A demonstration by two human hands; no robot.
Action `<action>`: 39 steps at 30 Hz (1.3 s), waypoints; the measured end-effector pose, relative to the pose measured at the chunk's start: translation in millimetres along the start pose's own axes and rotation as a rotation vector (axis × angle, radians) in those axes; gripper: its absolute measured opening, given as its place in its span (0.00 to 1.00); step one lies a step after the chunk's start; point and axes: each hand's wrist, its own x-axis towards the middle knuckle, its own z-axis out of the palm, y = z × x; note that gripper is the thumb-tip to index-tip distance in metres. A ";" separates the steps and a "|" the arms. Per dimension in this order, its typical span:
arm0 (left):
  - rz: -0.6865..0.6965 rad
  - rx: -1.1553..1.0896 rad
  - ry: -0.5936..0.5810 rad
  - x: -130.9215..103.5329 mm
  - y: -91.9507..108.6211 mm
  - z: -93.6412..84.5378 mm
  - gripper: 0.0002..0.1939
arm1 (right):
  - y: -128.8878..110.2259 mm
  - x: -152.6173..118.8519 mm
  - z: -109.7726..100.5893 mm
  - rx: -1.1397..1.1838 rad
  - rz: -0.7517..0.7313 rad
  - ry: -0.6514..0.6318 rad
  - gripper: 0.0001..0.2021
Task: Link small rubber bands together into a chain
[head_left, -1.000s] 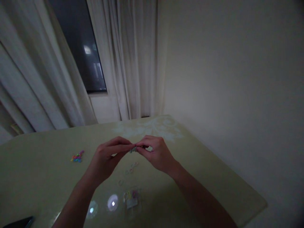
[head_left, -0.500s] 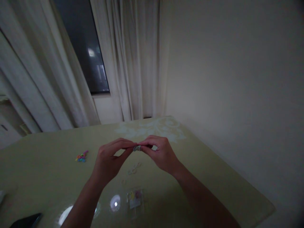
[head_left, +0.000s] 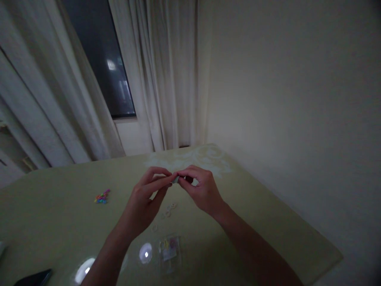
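Observation:
Above the middle of the table, my left hand point(head_left: 148, 198) and my right hand point(head_left: 203, 190) meet at their fingertips. Pinched between them is a small bunch of pale rings point(head_left: 176, 180), mostly covered by the fingers. Both hands are closed on it, thumbs below and forefingers above. Below the hands, several similar pale loose rings point(head_left: 168, 213) lie on the table. Nearer to me lies a clear plastic box point(head_left: 170, 254) with yellow and purple bits and a white label inside.
A small pile of bright coloured pieces point(head_left: 102, 196) lies to the left on the green-covered table point(head_left: 59, 222). At the near left are a dark flat object point(head_left: 34, 277) and bright light reflections. Curtains point(head_left: 160, 79) and a wall point(head_left: 282, 99) bound the table.
My left hand has shifted right and slightly up, its fingers now covering more of the rings. My right hand stays nearly in place, still pinching.

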 end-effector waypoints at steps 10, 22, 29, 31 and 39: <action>0.018 -0.048 -0.076 -2.2 4.4 0.7 0.23 | 1.9 -0.6 5.3 -0.025 -0.004 -0.010 0.03; -0.570 0.172 -0.533 -39.3 -110.5 4.9 0.14 | -8.3 -1.1 2.4 0.000 -0.011 -0.026 0.05; -0.615 0.288 -0.780 -64.5 -137.8 29.2 0.09 | -16.5 -0.5 -1.6 0.013 -0.026 -0.016 0.04; -0.624 0.317 -0.807 -65.3 -137.8 29.0 0.09 | -17.8 -0.2 -1.9 0.022 -0.036 -0.010 0.04; -0.629 0.333 -0.910 -59.6 -130.5 30.2 0.08 | -18.0 0.1 -1.5 0.025 -0.079 0.013 0.03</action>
